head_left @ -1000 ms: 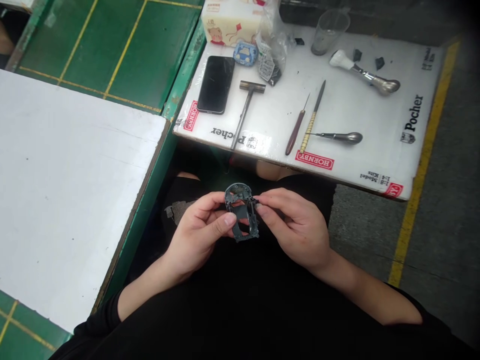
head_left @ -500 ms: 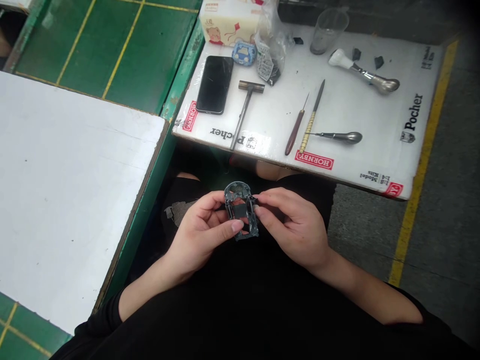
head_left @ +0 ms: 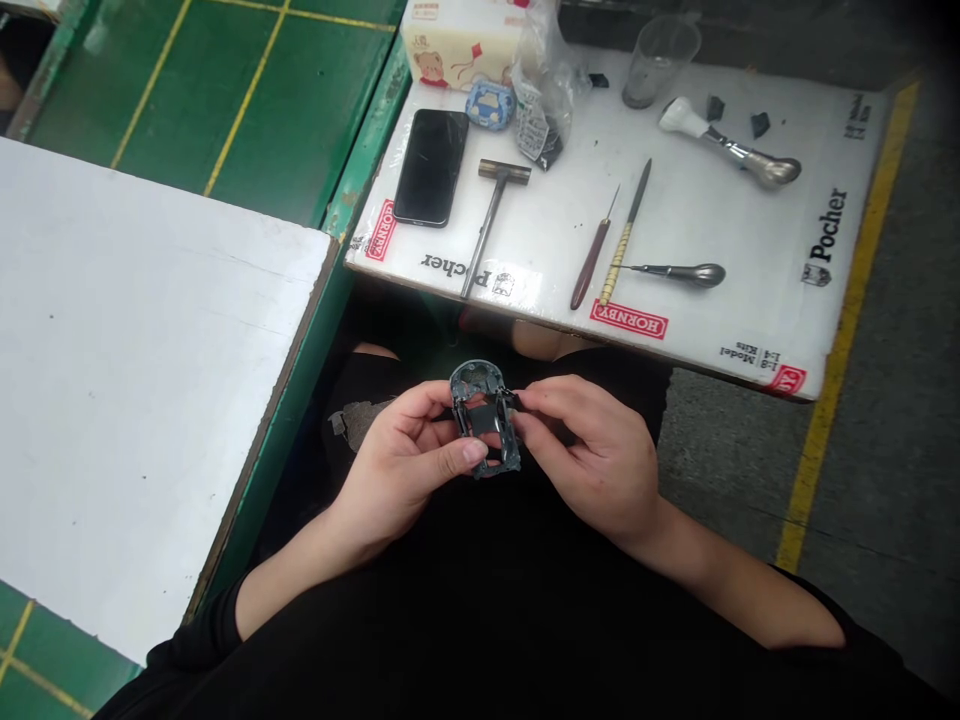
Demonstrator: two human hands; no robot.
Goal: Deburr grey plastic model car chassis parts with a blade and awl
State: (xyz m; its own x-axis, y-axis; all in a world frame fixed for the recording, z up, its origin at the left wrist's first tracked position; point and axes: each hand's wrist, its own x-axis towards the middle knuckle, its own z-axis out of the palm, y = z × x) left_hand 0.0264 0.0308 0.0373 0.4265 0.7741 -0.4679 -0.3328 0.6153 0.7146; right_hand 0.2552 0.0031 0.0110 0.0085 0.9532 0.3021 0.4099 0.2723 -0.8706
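Over my lap, my left hand is closed around the left side of a dark grey model car body, its thumb pressing on the near end. The shell has open windows and a rounded far end. At its right edge, my right hand pinches with index finger and thumb. A small dark part shows between those fingertips, against the shell's side; whether it is joined to the shell I cannot tell.
On the white worktop ahead are a T-shaped metal tool, a phone, an awl, a file, a metal-handled pick, a brush, a plastic cup and a plastic bag. A white board lies left.
The model car body has shifted and turned very slightly between my hands. Both hands keep nearly the same grip and place.
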